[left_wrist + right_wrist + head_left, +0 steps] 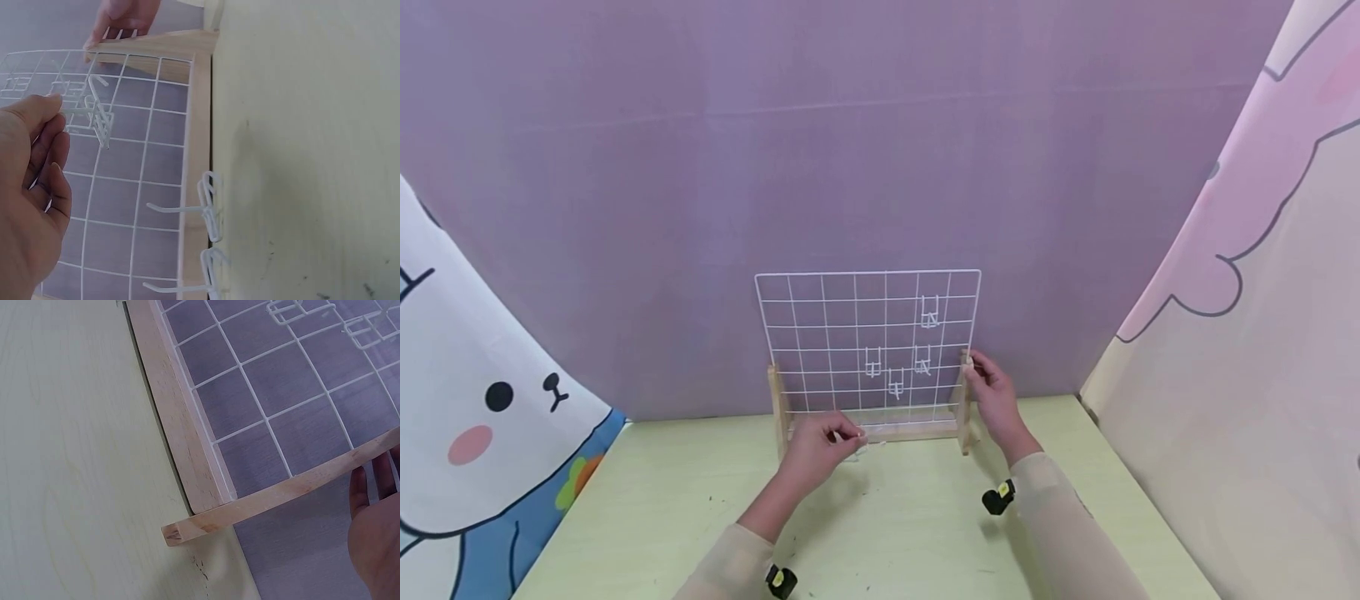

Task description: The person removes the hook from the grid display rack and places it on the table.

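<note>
A white wire grid panel [854, 325] stands upright in a wooden stand [964, 408]. Between thumb and fingertips, my left hand [820, 450] pinches a small white wire hook [100, 119], held in front of the grid's lower part. My right hand [996, 400] grips the top of the stand's right post [275, 494], its fingers reaching behind the wood. Several similar hooks [922, 360] hang on the grid, mostly toward its right half. In the left wrist view, two loose hooks [209, 209] lie by the stand's base bar [195, 137].
The stand sits at the back of a pale green table [910, 533], close to a purple backdrop [880, 167]. Printed cartoon cloths flank it, a bunny [497, 450] on the left and a pink-and-cream one [1255, 350] on the right. Small dark specks mark the tabletop.
</note>
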Action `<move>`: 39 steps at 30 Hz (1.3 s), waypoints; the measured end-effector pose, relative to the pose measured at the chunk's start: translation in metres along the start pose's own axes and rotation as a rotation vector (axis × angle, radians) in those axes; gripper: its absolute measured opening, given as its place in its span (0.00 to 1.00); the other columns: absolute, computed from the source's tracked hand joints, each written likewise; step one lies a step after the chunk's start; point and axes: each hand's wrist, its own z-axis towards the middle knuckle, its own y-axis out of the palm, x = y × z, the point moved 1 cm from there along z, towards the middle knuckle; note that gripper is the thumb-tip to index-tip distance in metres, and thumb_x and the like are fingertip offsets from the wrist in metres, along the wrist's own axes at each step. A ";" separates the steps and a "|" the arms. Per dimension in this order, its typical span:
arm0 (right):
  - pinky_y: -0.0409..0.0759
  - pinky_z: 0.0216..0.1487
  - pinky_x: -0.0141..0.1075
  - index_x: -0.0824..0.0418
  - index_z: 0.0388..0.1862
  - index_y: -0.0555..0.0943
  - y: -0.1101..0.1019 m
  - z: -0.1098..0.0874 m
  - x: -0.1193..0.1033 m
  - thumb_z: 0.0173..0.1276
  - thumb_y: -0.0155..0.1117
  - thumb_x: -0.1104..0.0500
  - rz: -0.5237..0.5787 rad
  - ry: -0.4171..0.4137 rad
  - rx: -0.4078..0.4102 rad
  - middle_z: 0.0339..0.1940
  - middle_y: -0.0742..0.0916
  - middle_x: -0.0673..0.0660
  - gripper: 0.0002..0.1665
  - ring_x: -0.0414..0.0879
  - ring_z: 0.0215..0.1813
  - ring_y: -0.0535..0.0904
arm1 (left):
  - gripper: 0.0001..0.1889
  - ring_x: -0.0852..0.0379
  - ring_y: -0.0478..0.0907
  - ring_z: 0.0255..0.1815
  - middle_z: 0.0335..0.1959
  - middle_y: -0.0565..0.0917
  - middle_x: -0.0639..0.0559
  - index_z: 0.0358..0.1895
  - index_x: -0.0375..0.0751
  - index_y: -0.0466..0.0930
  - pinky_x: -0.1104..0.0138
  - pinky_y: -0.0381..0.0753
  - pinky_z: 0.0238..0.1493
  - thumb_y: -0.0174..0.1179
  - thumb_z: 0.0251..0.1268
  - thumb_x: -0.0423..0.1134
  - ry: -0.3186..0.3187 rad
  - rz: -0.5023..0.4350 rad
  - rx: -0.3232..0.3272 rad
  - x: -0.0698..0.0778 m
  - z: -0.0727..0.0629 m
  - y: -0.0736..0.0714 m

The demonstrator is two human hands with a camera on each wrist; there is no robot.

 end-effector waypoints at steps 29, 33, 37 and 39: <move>0.82 0.64 0.29 0.59 0.82 0.75 0.000 -0.001 0.002 0.89 0.62 0.55 -0.021 -0.004 -0.001 0.76 0.81 0.67 0.28 0.51 0.67 0.79 | 0.05 0.64 0.82 0.35 0.34 0.88 0.66 0.36 0.51 0.94 0.68 0.84 0.36 0.79 0.69 0.36 0.003 0.027 -0.076 -0.031 0.000 0.024; 0.82 0.64 0.28 0.60 0.82 0.75 0.000 -0.003 0.000 0.88 0.62 0.55 -0.009 -0.016 -0.006 0.75 0.81 0.68 0.28 0.47 0.65 0.80 | 0.07 0.65 0.82 0.35 0.33 0.87 0.67 0.34 0.54 0.94 0.68 0.84 0.36 0.79 0.69 0.36 0.007 0.041 -0.081 -0.035 0.000 0.028; 0.82 0.63 0.27 0.60 0.81 0.76 0.000 -0.003 0.001 0.88 0.62 0.55 -0.006 -0.013 -0.007 0.75 0.81 0.67 0.27 0.45 0.63 0.80 | 0.06 0.64 0.82 0.35 0.34 0.88 0.67 0.34 0.53 0.94 0.68 0.84 0.36 0.79 0.69 0.36 0.001 0.039 -0.085 -0.037 -0.001 0.030; 0.82 0.63 0.27 0.59 0.81 0.76 0.001 -0.003 0.001 0.88 0.62 0.55 -0.006 -0.014 -0.007 0.74 0.81 0.67 0.27 0.44 0.63 0.80 | 0.05 0.64 0.82 0.36 0.34 0.88 0.66 0.35 0.51 0.94 0.68 0.84 0.36 0.79 0.70 0.36 -0.011 0.035 -0.090 -0.039 -0.001 0.031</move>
